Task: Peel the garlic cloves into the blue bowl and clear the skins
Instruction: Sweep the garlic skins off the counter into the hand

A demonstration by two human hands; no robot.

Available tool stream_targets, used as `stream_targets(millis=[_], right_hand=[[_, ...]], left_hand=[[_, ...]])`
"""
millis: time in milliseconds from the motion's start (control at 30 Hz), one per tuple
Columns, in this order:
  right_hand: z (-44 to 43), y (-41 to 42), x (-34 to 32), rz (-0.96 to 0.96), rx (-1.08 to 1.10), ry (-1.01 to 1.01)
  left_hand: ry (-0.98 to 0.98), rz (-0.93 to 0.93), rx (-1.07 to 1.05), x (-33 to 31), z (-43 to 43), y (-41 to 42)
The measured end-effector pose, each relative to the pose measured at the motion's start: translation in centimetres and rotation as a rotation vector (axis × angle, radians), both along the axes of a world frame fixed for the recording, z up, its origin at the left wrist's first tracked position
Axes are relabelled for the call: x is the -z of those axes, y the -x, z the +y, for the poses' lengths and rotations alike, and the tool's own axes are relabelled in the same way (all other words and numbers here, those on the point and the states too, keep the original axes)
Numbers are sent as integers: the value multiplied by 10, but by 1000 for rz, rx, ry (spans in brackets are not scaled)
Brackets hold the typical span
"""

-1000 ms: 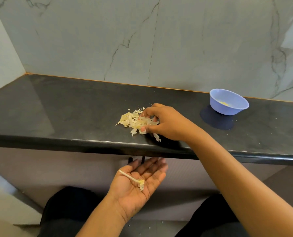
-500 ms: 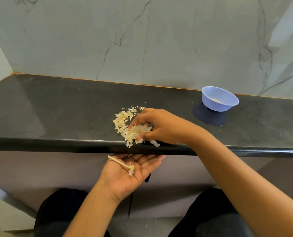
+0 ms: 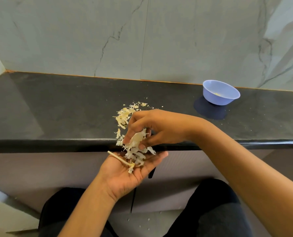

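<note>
Pinching a clump of garlic skins (image 3: pixel 135 139) between thumb and fingers, my right hand (image 3: pixel 153 129) hangs at the front edge of the black bench (image 3: pixel 57 108), directly above my left hand (image 3: pixel 125 173), which lies flat and palm-up just below that edge, a pale stalk (image 3: pixel 119 158) and loose skins on it. Scattered skins (image 3: pixel 123 117) lie on the bench just behind. The blue bowl (image 3: pixel 220 94) stands well apart to the right, near the marble wall (image 3: pixel 159 40), something yellowish inside.

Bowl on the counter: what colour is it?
The bowl is plain light blue, clearest in the head view.
</note>
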State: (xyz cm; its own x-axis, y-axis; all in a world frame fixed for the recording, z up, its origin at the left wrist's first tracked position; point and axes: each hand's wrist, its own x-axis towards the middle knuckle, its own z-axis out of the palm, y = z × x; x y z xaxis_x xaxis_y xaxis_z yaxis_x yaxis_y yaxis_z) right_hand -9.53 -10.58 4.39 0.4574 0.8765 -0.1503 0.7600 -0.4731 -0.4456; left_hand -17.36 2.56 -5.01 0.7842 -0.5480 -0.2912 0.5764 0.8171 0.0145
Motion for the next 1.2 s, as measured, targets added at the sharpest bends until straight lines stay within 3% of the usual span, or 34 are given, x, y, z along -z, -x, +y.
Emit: stream_targets(millis=[133, 367, 533, 733, 900, 1000, 1100, 1200], right_hand=[[4, 5, -1, -41, -43, 27], [4, -3, -4, 128, 51, -166], [17, -6, 2, -61, 157, -155], [27, 4, 12, -159, 64, -36], [25, 16, 13, -182, 10, -53], [21, 20, 11, -93, -13, -120], [15, 12, 11, -45, 113, -266], [21, 7, 13, -107, 185, -201]], left_hand=[[-11, -14, -4, -2, 0, 1], [-53, 7, -53, -5, 2, 3], [-31, 27, -108, -8, 2, 6], [-45, 18, -113, -4, 9, 7], [-95, 18, -126, -10, 13, 8], [-128, 20, -116, -10, 13, 9], [-91, 18, -100, -9, 16, 10], [-67, 26, -106, -8, 17, 10]])
